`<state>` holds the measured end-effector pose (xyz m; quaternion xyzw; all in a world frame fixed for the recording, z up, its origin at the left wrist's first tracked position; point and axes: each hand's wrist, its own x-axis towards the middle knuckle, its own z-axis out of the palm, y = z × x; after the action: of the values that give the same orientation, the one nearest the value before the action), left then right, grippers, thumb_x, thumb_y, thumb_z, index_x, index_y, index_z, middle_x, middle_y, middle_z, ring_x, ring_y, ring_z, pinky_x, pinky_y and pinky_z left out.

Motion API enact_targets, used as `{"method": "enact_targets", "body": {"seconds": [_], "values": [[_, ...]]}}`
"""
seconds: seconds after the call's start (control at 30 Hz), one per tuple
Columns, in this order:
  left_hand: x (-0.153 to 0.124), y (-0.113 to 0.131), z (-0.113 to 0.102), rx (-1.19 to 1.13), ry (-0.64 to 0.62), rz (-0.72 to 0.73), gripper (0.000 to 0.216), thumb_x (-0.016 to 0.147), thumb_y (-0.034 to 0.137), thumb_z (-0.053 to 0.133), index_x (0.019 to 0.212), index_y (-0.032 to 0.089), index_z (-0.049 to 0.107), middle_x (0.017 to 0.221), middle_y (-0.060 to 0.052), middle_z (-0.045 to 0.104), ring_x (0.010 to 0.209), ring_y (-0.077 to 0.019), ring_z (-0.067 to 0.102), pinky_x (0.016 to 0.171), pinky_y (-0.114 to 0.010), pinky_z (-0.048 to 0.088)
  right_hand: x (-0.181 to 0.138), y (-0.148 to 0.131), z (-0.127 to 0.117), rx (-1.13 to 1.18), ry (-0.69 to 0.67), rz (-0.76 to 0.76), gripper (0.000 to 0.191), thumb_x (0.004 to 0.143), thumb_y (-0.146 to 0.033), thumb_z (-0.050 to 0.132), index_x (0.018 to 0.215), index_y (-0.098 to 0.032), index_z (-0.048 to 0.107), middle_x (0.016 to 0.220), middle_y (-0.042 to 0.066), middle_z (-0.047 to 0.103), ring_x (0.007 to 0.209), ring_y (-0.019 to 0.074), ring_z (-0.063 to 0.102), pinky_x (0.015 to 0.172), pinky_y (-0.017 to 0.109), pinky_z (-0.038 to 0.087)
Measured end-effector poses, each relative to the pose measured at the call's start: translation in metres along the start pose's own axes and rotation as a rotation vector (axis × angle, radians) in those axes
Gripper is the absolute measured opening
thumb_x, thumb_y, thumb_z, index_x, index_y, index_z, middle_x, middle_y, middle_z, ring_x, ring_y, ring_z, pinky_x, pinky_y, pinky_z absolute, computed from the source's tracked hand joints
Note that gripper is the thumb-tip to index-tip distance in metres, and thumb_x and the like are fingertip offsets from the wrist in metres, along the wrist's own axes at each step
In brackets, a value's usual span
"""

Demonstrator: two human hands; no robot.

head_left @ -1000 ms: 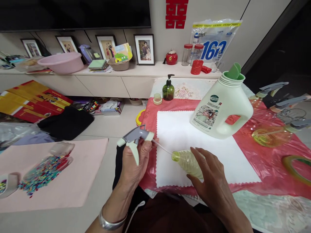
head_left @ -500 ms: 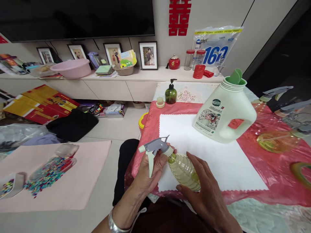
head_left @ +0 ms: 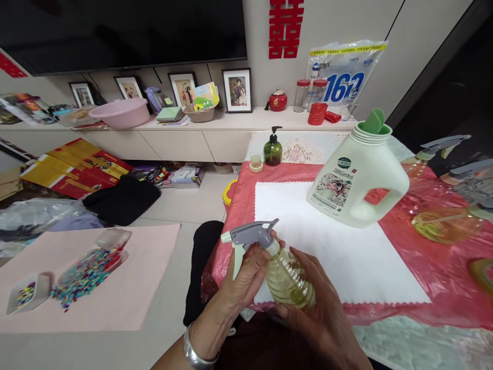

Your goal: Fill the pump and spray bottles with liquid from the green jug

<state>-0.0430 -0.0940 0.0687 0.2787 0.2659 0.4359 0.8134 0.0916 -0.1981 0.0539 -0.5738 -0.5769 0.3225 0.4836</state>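
The left hand (head_left: 246, 272) is closed about the collar of a grey and pale-green spray head (head_left: 252, 235), thumb pressed near the bottle's neck, trigger hanging down on the far left. The right hand (head_left: 321, 306) curves around the lower body of the ribbed, yellow-tinted bottle (head_left: 288, 280), fingers along one side and thumb on the other. The spray head sits at the neck, with its tube inside; whether it is fully tightened, I cannot tell. The bottle tilts, its neck up and to the left and its base toward the right palm, held over the near edge of a white scalloped sheet (head_left: 346, 257).

That sheet lies on red plastic (head_left: 431, 246) spread over the surface (head_left: 416, 339). A pale-green jug (head_left: 358, 180) stands upright at the sheet's far right, a green piece (head_left: 374, 122) in its mouth. Beyond the sheet, on the left, a pale cap (head_left: 256, 163) rests just beside a dark-green pump bottle (head_left: 272, 152). Another spray bottle (head_left: 442, 226), holding yellow liquid, lies to the right of the jug, with a roll of tape (head_left: 479, 272) nearer at the picture's edge
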Motion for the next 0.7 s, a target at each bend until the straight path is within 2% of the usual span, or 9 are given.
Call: {"method": "enact_targets", "body": {"seconds": [0.1, 0.2, 0.4, 0.53, 0.7], "values": [[0.003, -0.002, -0.001, -0.033, -0.014, -0.004, 0.048, 0.058, 0.042, 0.097, 0.093, 0.017, 0.077, 0.091, -0.005, 0.075, 0.088, -0.0224, 0.073, 0.095, -0.040, 0.057, 0.000, -0.001, 0.006, 0.203, -0.030, 0.049, 0.071, 0.090, -0.050, 0.069, 0.152, -0.030, 0.041, 0.145, 0.008, 0.047, 0.131, 0.0247, 0.052, 0.106, 0.033, 0.052], [0.005, -0.007, -0.001, -0.070, -0.020, 0.023, 0.044, 0.062, 0.040, 0.096, 0.092, 0.015, 0.076, 0.088, -0.007, 0.078, 0.085, -0.0230, 0.075, 0.091, -0.039, 0.058, -0.003, 0.003, 0.013, 0.292, 0.000, 0.061, 0.072, 0.089, -0.048, 0.071, 0.152, -0.030, 0.042, 0.144, 0.008, 0.048, 0.130, 0.0251, 0.053, 0.105, 0.034, 0.052], [0.001, -0.015, 0.004, -0.104, 0.034, 0.062, 0.037, 0.071, 0.038, 0.091, 0.097, 0.019, 0.073, 0.091, -0.006, 0.080, 0.088, -0.0229, 0.076, 0.093, -0.040, 0.057, -0.003, 0.014, 0.022, 0.136, 0.144, 0.005, 0.071, 0.089, -0.047, 0.070, 0.151, -0.027, 0.043, 0.139, 0.010, 0.051, 0.126, 0.0249, 0.056, 0.100, 0.035, 0.054], [-0.004, -0.012, 0.012, -0.037, 0.036, 0.077, 0.049, 0.063, 0.041, 0.095, 0.100, 0.018, 0.073, 0.095, -0.006, 0.078, 0.087, -0.0203, 0.074, 0.085, -0.033, 0.058, -0.002, 0.018, 0.025, 0.006, 0.198, -0.040, 0.069, 0.091, -0.047, 0.069, 0.151, -0.026, 0.043, 0.139, 0.010, 0.051, 0.124, 0.0234, 0.056, 0.100, 0.033, 0.053], [-0.004, -0.005, 0.012, 0.006, 0.077, 0.008, 0.042, 0.063, 0.036, 0.096, 0.096, 0.017, 0.077, 0.089, -0.004, 0.077, 0.079, -0.0145, 0.070, 0.077, -0.025, 0.055, -0.004, 0.020, 0.026, -0.033, 0.208, -0.078, 0.069, 0.092, -0.048, 0.066, 0.152, -0.023, 0.042, 0.137, 0.011, 0.051, 0.124, 0.0227, 0.056, 0.099, 0.032, 0.053]]}}
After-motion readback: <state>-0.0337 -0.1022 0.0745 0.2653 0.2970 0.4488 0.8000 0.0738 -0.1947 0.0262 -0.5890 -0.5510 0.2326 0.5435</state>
